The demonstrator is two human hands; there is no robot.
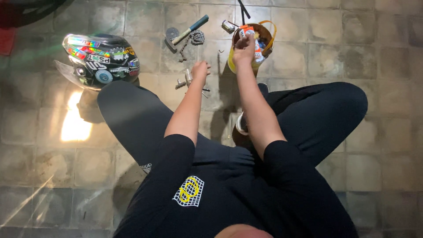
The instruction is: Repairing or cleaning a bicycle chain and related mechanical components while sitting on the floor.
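The right hand point(243, 49) is closed around a small orange-and-white pack point(246, 31) just above the yellow bucket point(232, 61). The left hand point(200, 70) grips a small metal tool point(187, 79) near the floor, beside the chain point(191, 42).

A glossy black motorcycle helmet covered in bright stickers point(102, 59) rests on the grey stone-tiled floor point(383, 39) at the upper left, its clear visor edge jutting out low on the left side. A patch of glaring light reflects off the tiles just below it. Further right, a hammer with a teal grip and pale wooden shaft point(188, 31) lies slanted, its head beside a dark round metal disc point(172, 32). A greasy grey link chain point(192, 40) is heaped just under the hammer's shaft. A small shiny metal cylinder point(228, 26) sits near it.
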